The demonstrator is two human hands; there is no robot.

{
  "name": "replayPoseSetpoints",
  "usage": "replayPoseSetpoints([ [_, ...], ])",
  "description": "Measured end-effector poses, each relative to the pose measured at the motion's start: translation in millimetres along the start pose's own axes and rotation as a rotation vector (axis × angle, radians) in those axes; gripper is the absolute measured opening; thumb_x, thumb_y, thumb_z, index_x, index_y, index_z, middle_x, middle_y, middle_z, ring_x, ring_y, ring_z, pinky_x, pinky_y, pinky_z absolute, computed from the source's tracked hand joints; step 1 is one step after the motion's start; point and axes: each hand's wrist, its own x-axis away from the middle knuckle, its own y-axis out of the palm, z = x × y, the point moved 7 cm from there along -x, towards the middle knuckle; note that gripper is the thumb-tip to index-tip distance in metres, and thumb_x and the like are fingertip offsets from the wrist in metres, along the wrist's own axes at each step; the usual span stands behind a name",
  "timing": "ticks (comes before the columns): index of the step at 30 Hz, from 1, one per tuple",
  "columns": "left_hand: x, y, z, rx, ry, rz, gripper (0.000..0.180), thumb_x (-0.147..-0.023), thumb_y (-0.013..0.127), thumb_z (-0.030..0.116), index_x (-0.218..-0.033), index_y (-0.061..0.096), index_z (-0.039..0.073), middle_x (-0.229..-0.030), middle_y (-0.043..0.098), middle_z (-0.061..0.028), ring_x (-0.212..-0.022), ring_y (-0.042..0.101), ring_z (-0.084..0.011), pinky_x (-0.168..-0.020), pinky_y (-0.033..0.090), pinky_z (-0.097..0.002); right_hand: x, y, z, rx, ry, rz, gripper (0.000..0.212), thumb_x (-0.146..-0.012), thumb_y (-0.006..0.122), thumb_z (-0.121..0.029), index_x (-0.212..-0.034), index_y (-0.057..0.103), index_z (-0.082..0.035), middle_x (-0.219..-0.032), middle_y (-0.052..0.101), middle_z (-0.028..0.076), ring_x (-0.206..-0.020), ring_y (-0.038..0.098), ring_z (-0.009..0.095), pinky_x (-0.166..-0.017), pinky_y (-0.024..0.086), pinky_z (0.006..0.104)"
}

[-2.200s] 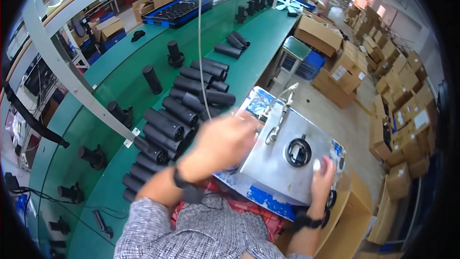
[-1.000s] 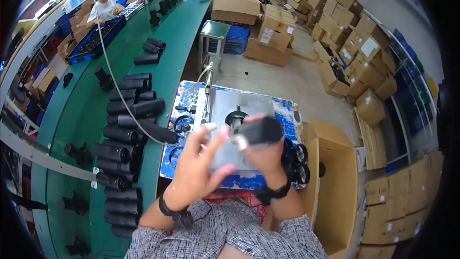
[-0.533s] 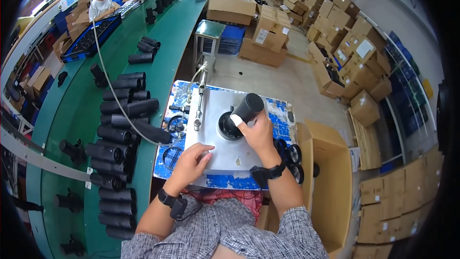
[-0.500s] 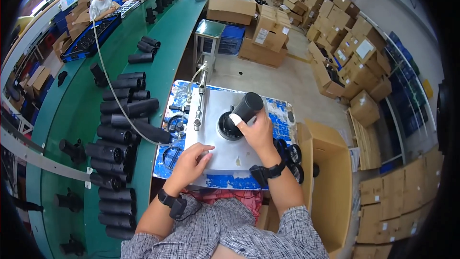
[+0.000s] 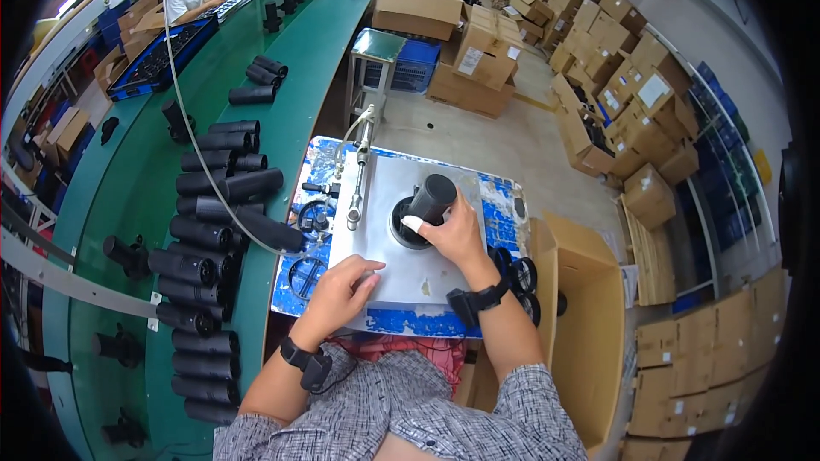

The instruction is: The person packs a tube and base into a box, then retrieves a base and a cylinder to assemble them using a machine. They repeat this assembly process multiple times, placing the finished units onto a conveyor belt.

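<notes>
My right hand (image 5: pixel 454 237) is wrapped round a black cylindrical tube (image 5: pixel 433 195), with white tape on the thumb. The tube tilts to the right, its lower end at a round black fixture with a pale metal rim (image 5: pixel 411 244) on the metal plate (image 5: pixel 386 278). How far the tube sits inside the fixture is hidden by the tube and hand. My left hand (image 5: pixel 343 288) rests over the plate's near left part, holding nothing, its fingers loosely bent and apart from the thumb. A metal air cylinder (image 5: pixel 359 177) stands along the plate's left side.
Several black tubes (image 5: pixel 205 366) lie on the green bench (image 5: pixel 286 111) at left. Black ring parts (image 5: pixel 305 277) lie left of the plate, more rings (image 5: pixel 523 275) at its right. An open carton (image 5: pixel 589 333) stands at right. Another person (image 5: pixel 186 0) sits across the bench.
My right hand has brought the tube slightly left and down, and it leans less over the fixture. The left hand has hardly moved.
</notes>
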Motion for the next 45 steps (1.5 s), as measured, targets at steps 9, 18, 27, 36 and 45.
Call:
replayPoseSetpoints([
  [9,-0.9,1.8,0.1,-0.025,0.029,0.001,0.022,-0.102,0.073,0.007,-0.123,0.077,0.003,-0.090,0.064,-0.0085,-0.070,0.060,-0.0170,-0.065,0.049,-0.0312,-0.9,-5.9,0.7,-0.171,-0.072,-0.138,0.071,-0.075,0.096,-0.035,-0.129,0.065,-0.001,-0.121,0.075,0.023,-0.115,0.073,0.041,-0.101,0.057,0.0460],
  [18,-27.0,-50.9,-10.5,0.048,0.094,0.196,0.016,-0.103,0.069,0.007,-0.117,0.075,0.001,-0.096,0.066,-0.0087,-0.079,0.063,-0.0162,-0.071,0.052,-0.0312,4.9,-13.8,-12.0,-0.116,0.018,-0.047,0.067,-0.078,0.098,-0.034,-0.129,0.070,-0.001,-0.118,0.079,0.017,-0.111,0.076,0.031,-0.100,0.058,0.0406],
  [27,-137.7,-86.5,-159.2,-0.832,-0.214,-0.159,0.029,-0.109,0.062,0.025,-0.125,0.072,0.004,-0.124,0.066,-0.0261,-0.106,0.071,-0.0493,-0.094,0.058,-0.0559,10.2,-14.3,-20.3,-0.133,-0.052,0.047,0.064,-0.079,0.095,-0.038,-0.124,0.068,0.000,-0.112,0.079,0.020,-0.104,0.077,0.038,-0.093,0.060,0.0455],
  [36,-129.6,-84.5,-203.0,-0.990,-0.335,-0.272,0.037,-0.110,0.059,0.039,-0.127,0.073,0.010,-0.133,0.062,-0.0254,-0.107,0.074,-0.0451,-0.094,0.060,-0.0553,11.4,-7.4,-12.3,-0.120,-0.058,0.059,0.066,-0.078,0.094,-0.040,-0.122,0.067,0.000,-0.106,0.077,0.021,-0.097,0.076,0.040,-0.088,0.061,0.0481],
  [45,-56.9,-91.6,15.7,-0.178,0.019,0.331,0.028,-0.101,0.068,0.004,-0.129,0.070,0.002,-0.124,0.059,-0.0142,-0.097,0.066,-0.0282,-0.082,0.053,-0.0341,6.4,-22.9,-14.9,-0.076,-0.155,0.138,0.059,-0.079,0.092,-0.031,-0.124,0.068,-0.001,-0.109,0.076,0.020,-0.104,0.074,0.039,-0.091,0.060,0.0483],
])
